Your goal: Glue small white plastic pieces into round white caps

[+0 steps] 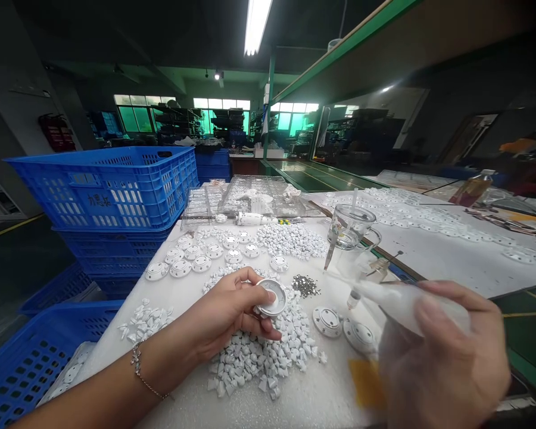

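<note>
My left hand (239,307) grips a round white plastic part (273,300) by its rim, the hollow side turned toward me and the thumb pressed inside. Below it spreads a heap of small white pieces (250,360). My right hand (451,345), smeared by motion, is wrapped round a translucent squeeze bottle (395,301) whose nozzle points left. Two more round white parts, a nearer one (361,335) and another (327,320), lie between the hands. A small pile of silvery bits (306,285) sits beyond them.
Stacked blue crates (116,196) stand at the left, with another blue crate (27,363) lower down. Several finished-looking white discs (202,263) lie at the back left. A glass mug (352,226) stands behind the right hand. A yellow piece (367,384) lies near the front edge.
</note>
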`<state>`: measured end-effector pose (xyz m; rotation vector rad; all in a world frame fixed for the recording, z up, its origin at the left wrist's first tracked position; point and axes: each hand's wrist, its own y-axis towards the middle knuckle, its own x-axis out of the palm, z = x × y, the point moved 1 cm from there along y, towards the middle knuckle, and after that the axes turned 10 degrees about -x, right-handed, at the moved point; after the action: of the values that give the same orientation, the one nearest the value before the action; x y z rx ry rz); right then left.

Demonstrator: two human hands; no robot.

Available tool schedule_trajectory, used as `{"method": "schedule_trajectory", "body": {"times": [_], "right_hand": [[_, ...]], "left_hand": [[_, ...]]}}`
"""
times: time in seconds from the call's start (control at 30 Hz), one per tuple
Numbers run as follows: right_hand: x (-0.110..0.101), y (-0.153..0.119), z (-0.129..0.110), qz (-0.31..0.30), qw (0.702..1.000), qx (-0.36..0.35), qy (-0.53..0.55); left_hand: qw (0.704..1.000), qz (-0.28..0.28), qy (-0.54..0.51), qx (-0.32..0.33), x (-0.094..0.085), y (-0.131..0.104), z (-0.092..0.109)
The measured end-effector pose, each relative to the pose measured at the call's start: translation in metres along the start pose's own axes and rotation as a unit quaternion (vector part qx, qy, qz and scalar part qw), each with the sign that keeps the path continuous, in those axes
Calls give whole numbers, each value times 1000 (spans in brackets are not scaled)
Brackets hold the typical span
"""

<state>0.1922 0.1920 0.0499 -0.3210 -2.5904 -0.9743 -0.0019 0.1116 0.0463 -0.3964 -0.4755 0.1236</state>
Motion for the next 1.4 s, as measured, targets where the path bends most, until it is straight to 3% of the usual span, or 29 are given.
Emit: {"method": "schedule_trajectory", "body": {"times": [0.1,0.27,0.43,0.67,0.77,0.83,0.9,0.97,1.1,1.23,1.4], "right_hand": [[-25,-5,-4,-10,991,52,-124],[-61,-33,7,-172,960,40,-219],[-64,-61,11,-181,927,83,-318],[-65,-62,11,-198,905,26,-377],[-68,-45,5,-180,924,15,-338],[-70,-18,2,-111,933,-7,-342],[-71,19,6,-36,916,-47,-396],[-67,58,20,-102,880,-58,-460],[-54,109,53,-173,868,-34,-464],[-43,121,64,-166,881,-27,-442],[-40,110,32,-81,921,-85,-370]], "left_hand": [[1000,-3,-1,10,0,0,1],[1000,5,8,12,2,-2,3],[1000,4,20,4,2,-3,3],[1000,2,29,0,3,-3,2],[1000,7,22,0,4,-5,2],[1000,4,20,4,4,-7,3],[1000,0,25,8,4,-8,3],[999,-4,31,6,5,-8,3],[999,-19,36,11,4,-6,1],[999,-23,39,15,3,-6,-2],[999,-22,38,5,3,-4,-2]]}}
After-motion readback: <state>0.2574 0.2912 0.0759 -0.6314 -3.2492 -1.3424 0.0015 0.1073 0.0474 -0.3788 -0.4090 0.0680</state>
